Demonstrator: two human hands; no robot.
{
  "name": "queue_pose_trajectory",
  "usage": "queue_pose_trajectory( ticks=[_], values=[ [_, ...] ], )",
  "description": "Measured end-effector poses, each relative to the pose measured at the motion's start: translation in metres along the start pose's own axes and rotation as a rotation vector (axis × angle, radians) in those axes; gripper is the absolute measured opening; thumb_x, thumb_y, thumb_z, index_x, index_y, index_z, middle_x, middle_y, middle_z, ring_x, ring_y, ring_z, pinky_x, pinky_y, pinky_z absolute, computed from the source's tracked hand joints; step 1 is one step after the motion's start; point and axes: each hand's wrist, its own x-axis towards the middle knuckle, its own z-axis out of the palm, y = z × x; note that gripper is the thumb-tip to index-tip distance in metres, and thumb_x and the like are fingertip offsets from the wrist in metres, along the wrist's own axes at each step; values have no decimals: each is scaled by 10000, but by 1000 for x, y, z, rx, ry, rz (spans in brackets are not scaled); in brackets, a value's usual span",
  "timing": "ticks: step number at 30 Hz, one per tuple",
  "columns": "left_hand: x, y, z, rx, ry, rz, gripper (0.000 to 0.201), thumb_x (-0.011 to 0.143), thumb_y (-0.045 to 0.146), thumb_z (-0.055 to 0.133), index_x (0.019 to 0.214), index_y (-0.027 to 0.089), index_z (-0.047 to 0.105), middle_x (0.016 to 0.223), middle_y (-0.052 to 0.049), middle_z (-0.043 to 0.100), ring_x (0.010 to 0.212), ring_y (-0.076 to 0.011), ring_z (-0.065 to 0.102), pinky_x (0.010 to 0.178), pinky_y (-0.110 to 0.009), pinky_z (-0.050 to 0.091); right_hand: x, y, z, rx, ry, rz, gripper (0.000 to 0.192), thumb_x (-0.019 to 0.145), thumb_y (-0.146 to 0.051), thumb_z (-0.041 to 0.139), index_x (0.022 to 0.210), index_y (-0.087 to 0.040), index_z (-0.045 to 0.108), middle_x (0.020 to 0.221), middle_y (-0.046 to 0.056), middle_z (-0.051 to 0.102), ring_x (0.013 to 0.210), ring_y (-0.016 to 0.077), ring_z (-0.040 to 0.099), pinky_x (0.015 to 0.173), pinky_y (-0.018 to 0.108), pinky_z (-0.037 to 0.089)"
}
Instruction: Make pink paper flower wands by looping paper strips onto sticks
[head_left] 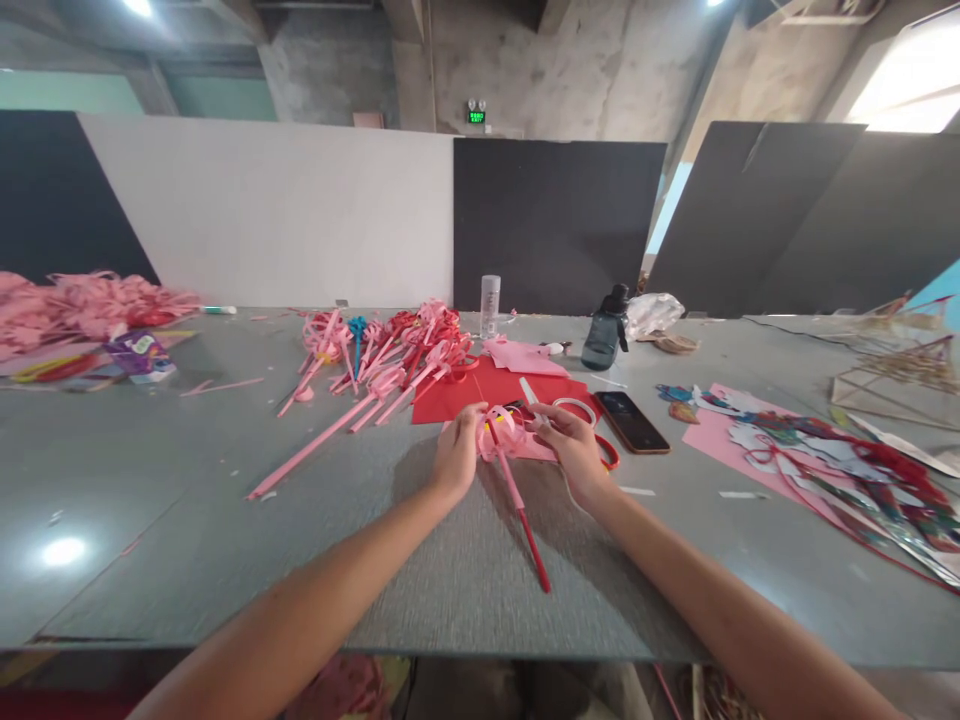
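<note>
Pinching pink paper flower (501, 432) between left hand (455, 455) and right hand (570, 447) | both clenched on bloom | stem (523, 517) trailing toward table edge | red sheet (495, 390) behind, phone (631, 421) just right

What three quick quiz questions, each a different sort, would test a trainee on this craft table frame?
1. True or false: both hands grip the pink paper flower at its head.
2. Which lies nearest the right hand? A) phone B) dark water bottle C) white spray can
3. Fill in: the flower's stick points toward the person and is pink and ____.

Key:
1. True: the left hand and the right hand close on it from either side.
2. A
3. red
</note>
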Motion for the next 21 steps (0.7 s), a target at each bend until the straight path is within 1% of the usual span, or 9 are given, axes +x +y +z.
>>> queue_pose_trajectory(
  ticks=[3, 7, 10, 13, 17, 21],
  values=[
    [0, -2, 1, 47, 17, 25, 492, 1039, 509, 345, 1204, 207, 696, 1283, -125, 720, 1249, -282, 643, 1100, -469, 465, -2, 0, 1, -43, -1, -74, 321, 639, -373, 864, 895, -193, 792, 829, 42, 749, 773, 194, 675, 773, 339, 513],
    [-1, 0, -1, 130, 84, 109, 434, 998, 477, 471, 1290, 194, 621, 1423, -160, 617, 1376, -310, 531, 1186, -522, 360, 0, -2, -1, -66, 9, -158, 236, 693, -382, 829, 810, -197, 739, 759, 30, 721, 731, 187, 659, 730, 327, 505],
    [-4, 7, -3, 171, 106, 203, 411, 983, 435, 519, 1330, 221, 574, 1461, -143, 572, 1400, -298, 492, 1185, -506, 358, -2, -5, 1, -74, -18, -199, 224, 739, -395, 798, 787, -203, 694, 695, 16, 691, 662, 181, 649, 652, 313, 496],
    [-11, 18, -4, 191, 98, 296, 376, 1013, 420, 501, 1346, 252, 553, 1442, -124, 575, 1389, -285, 486, 1174, -495, 368, -8, -11, 4, -93, -64, -239, 200, 791, -388, 766, 803, -207, 680, 655, 2, 659, 608, 167, 624, 607, 300, 486],
    [-20, 30, -2, 195, 22, 419, 328, 1044, 412, 490, 1321, 259, 575, 1347, -113, 629, 1301, -269, 545, 1123, -465, 417, -19, -16, 10, -124, -146, -284, 178, 855, -382, 722, 817, -214, 677, 703, 6, 658, 613, 153, 606, 604, 290, 484],
    [-22, 29, 1, 152, -13, 449, 304, 1056, 411, 497, 1292, 237, 576, 1242, -117, 659, 1197, -252, 604, 1044, -420, 468, -22, -14, 13, -147, -210, -300, 207, 881, -413, 699, 835, -224, 630, 720, 2, 644, 597, 149, 592, 588, 290, 487]
  ],
)
